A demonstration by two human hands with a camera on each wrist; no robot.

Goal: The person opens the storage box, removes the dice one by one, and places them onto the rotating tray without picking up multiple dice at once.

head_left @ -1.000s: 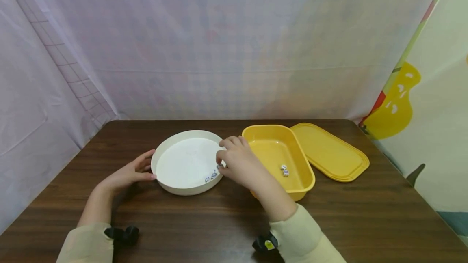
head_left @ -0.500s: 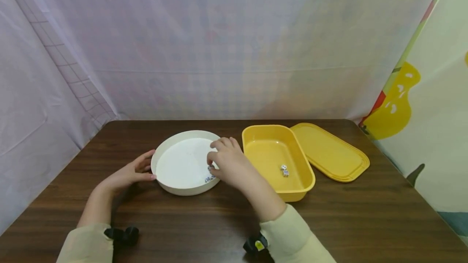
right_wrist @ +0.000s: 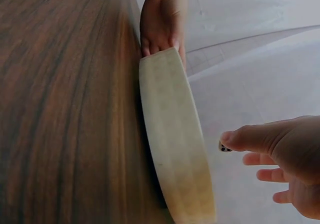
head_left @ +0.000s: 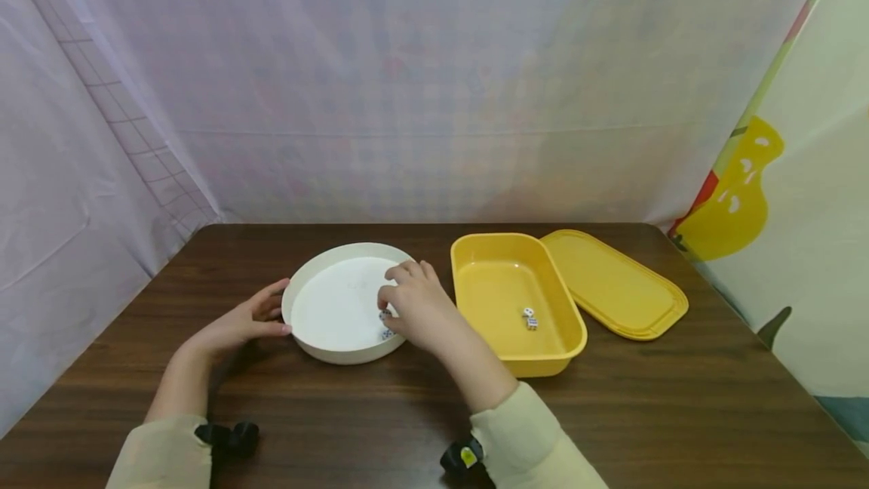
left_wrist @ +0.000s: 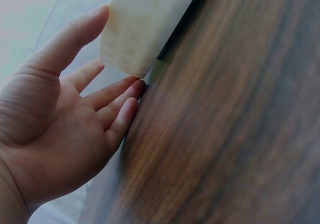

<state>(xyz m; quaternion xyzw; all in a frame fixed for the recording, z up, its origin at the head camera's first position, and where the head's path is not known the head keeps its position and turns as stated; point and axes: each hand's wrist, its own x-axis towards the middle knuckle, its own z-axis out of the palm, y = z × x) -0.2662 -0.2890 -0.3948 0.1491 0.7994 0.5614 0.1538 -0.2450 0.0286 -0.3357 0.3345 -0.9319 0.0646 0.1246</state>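
One spotted die is pinched by the fingers of the right hand over the white tray, which is merely touched by the extended fingers of the left hand; the die could be dropped if so slight a hold is loosened.

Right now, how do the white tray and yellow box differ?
Shape: the white tray is round; the yellow box is rectangular with rounded corners.
Depth: the white tray is shallow; the yellow box looks deeper.
Contact: the left hand touches the white tray's side; neither hand holds the yellow box.
Shared: both are open-topped, stand on the wooden table and have dice inside.
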